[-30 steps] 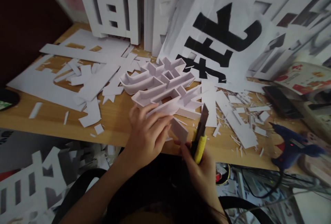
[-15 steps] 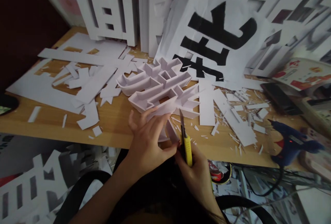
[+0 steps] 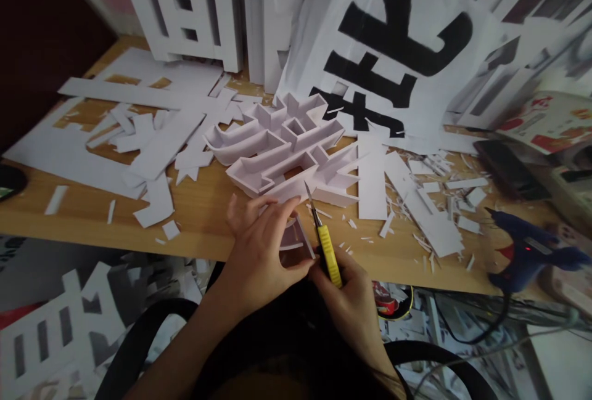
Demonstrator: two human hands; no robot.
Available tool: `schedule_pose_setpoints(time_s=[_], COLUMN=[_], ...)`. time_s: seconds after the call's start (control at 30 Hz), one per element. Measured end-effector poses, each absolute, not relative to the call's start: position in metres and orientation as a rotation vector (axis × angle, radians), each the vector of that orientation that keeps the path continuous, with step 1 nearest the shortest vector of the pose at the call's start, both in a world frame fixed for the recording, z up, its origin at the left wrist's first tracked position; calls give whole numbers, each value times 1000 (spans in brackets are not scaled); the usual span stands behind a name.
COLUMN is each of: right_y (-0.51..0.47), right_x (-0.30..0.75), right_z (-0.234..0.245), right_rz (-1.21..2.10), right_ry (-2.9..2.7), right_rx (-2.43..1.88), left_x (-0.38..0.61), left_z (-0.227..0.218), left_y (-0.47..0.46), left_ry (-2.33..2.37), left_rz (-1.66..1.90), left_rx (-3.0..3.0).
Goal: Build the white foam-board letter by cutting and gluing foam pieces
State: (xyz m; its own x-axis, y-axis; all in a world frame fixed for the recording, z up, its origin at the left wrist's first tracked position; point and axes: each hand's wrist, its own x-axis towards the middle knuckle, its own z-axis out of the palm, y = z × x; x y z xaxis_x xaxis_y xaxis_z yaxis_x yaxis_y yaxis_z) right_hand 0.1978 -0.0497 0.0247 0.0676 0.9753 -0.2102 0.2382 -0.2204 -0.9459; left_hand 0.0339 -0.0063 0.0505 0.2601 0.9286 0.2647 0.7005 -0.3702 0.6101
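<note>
My left hand (image 3: pixel 261 243) grips a small white foam-board piece (image 3: pixel 296 241) with raised walls, thumb and fingers at its edges. In my right hand (image 3: pixel 346 289) is a yellow utility knife (image 3: pixel 329 255), its blade out and pointing up and away from me. The right fingertips meet the near edge of the small piece, close to the left thumb. Just beyond both hands lies a larger white hollow character form (image 3: pixel 282 147) with upright walls, resting on the table. Part of the small piece is hidden behind my left fingers.
A blue glue gun (image 3: pixel 531 249) with a red light stands at the right. White offcuts (image 3: pixel 428 218) litter the wooden table (image 3: pixel 198 224). A sheet with black characters (image 3: pixel 383 36) leans at the back, beside white cut-out letters (image 3: pixel 185 12). A dark phone-like object (image 3: pixel 504 166) lies right.
The knife has tilted further left, its blade tip shifting left. The small piece has turned in my left hand, showing more of its inside. The whole view has shifted slightly.
</note>
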Motion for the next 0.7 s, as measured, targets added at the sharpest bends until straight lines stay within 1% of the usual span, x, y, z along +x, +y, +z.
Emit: schedule_pose_setpoints(time_s=[0.2, 0.7], right_y=[-51, -52], right_x=[197, 195], right_z=[23, 24], right_rz=[1247, 1215], right_ry=[-1212, -1255], right_rx=[-1606, -1624], left_x=[33, 30], left_z=[48, 49], left_y=[-6, -5], left_ry=[1485, 1471], left_rz=[848, 784], left_rx=[2167, 2160])
